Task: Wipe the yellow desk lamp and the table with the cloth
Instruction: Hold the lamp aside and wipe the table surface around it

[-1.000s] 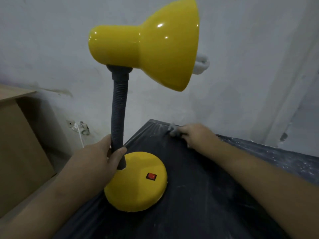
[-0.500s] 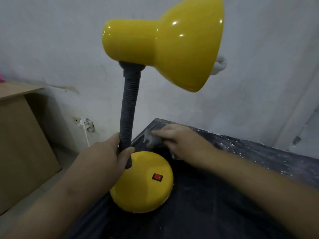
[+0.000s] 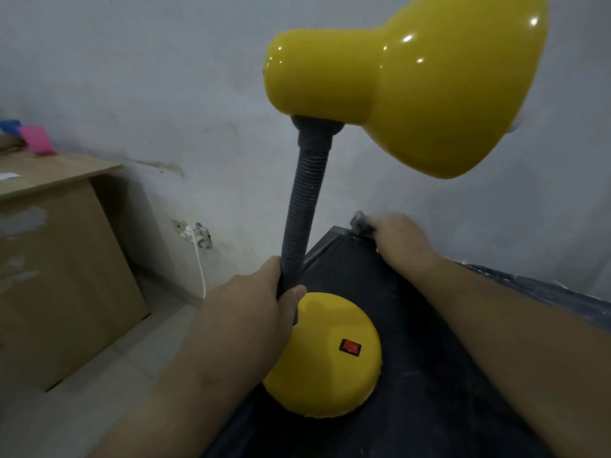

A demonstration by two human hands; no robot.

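The yellow desk lamp [image 3: 396, 77] stood on the black table [image 3: 446, 375], its round base [image 3: 324, 375] near the left edge and its red switch [image 3: 350, 347] facing the camera. The left hand [image 3: 254, 312] still gripped the grey gooseneck [image 3: 302, 209] just above the base, fingers and thumb wrapped round it. The right hand [image 3: 400, 236], clutching the grey cloth [image 3: 358, 221], had moved from just behind the base to the far table corner, well beyond the base. The cloth poked out past its fingers. Left of the base, off the table, stood a wooden cabinet [image 3: 66, 259].
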